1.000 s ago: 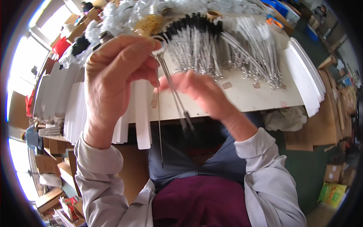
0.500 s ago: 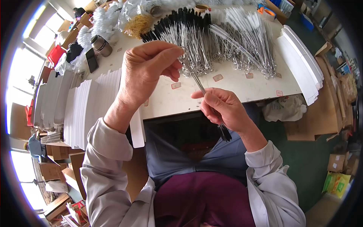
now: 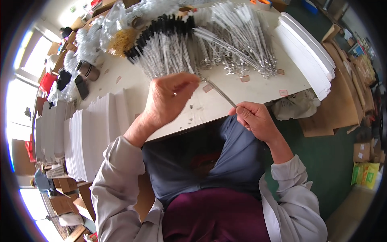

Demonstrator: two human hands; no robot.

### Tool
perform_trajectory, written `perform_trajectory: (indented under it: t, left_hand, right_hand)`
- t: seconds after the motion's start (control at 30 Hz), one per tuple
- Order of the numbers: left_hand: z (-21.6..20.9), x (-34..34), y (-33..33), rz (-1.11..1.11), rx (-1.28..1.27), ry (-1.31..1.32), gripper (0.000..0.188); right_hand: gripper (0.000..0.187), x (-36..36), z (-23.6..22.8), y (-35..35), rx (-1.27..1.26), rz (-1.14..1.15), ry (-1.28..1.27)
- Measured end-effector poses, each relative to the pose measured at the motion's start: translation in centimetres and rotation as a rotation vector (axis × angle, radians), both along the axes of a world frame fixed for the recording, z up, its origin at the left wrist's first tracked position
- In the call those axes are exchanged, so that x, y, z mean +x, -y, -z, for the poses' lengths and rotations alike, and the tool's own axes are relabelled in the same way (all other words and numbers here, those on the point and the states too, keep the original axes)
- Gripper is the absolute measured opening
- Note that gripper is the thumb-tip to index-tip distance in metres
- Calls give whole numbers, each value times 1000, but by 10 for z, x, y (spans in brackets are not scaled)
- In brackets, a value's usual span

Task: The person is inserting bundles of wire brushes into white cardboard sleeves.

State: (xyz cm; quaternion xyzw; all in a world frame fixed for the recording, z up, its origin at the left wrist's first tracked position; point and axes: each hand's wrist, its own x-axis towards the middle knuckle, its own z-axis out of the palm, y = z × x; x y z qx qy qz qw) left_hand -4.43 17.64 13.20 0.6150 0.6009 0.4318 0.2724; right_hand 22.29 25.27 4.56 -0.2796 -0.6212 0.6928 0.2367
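A few thin wire-handled brushes [image 3: 221, 92] slant between my two hands over the table's front edge. My right hand [image 3: 256, 121] is closed around their lower part, thumb on top; the bristle ends are hidden by it. At the upper, looped ends, the fingers of my left hand [image 3: 171, 99] are pinched together, slightly blurred. Just beyond lies a pile of black-bristled brushes [image 3: 165, 46] with silvery wire handles. To its right is a pile of white-bristled brushes [image 3: 238, 38], their looped ends toward me.
Stacks of folded white card [image 3: 90, 135] stand at the left, with more white card [image 3: 306, 52] at the table's right edge. A flask [image 3: 88, 70], a dark phone [image 3: 82, 87] and yellow ties [image 3: 122, 42] lie at the far left. A white bag [image 3: 296, 105] sits below the right edge.
My view has shifted, moving the table contents leftward. The right hand has moved slightly right and closed around the brushes; black bristles below it no longer show. The left hand sits lower.
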Motion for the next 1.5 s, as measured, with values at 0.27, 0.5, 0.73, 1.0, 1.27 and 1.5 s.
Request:
perform_trajectory:
  t: [0.27,0.5,0.73,1.0,1.27,1.5]
  left_hand:
    - [27,42,-53,186,43,-322,8]
    - [62,91,-125,85,109,-546,19]
    - [63,134,-176,18,-117,-538,32]
    - [85,147,-200,3,-216,-580,26]
    - [58,114,-171,35,-22,-376,12]
    - [-9,62,-130,11,-86,-15,10]
  right_hand:
    - [31,52,12,-66,44,529,67]
    - [29,65,39,-112,246,784,87]
    - [28,61,47,-107,318,814,58]
    - [27,62,47,-110,332,793,61]
    - [26,61,47,-111,351,795,103]
    - [25,77,42,-108,319,709,22]
